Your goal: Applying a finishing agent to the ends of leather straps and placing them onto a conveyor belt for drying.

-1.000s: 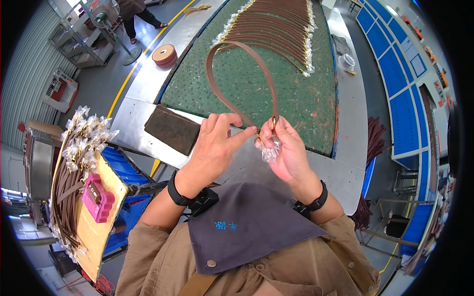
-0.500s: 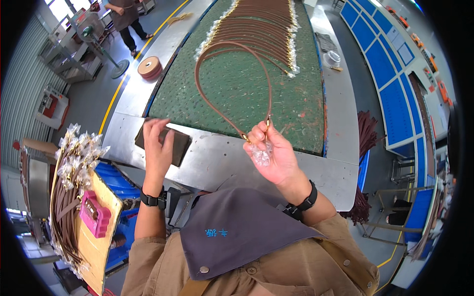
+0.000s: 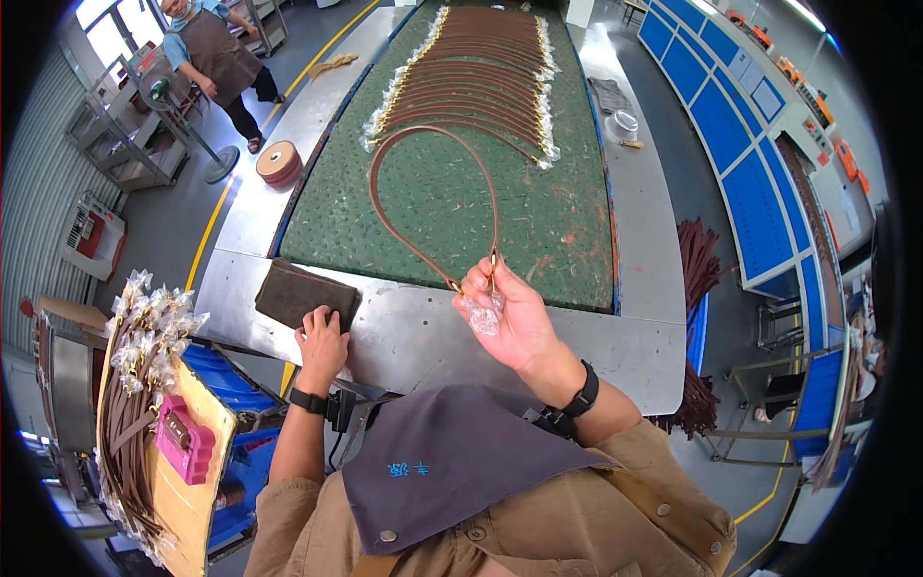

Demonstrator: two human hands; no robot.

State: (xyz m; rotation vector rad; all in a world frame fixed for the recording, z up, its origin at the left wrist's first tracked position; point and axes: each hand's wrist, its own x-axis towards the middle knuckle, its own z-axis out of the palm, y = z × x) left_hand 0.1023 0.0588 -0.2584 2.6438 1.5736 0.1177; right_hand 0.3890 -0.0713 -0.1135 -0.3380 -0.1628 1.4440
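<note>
My right hand [image 3: 508, 313] is closed on both gold-clasped ends of a brown strap [image 3: 374, 185], along with crumpled clear plastic [image 3: 483, 320]. The strap forms an upright loop over the green mat [image 3: 327, 231]. My left hand [image 3: 322, 337] touches the lower edge of a folded dark brown cloth [image 3: 303, 288] on the metal table edge [image 3: 433, 356], fingers bent and slightly apart. Farther up the mat lies a row of several similar straps [image 3: 476, 87] with plastic-wrapped ends.
A board [image 3: 192, 519] holding strap bundles and a pink block [image 3: 181, 438] stands at left. Brown rolls [image 3: 279, 162] and a clear container [image 3: 620, 128] sit on the table's sides. A co-worker [image 3: 216, 62] stands beyond a pedestal fan. Maroon strips hang at right beside blue cabinets [image 3: 721, 115].
My left hand left the clasp, swung left and moved down onto the cloth's edge. My right hand kept the strap and shifted slightly left. The co-worker came further into view.
</note>
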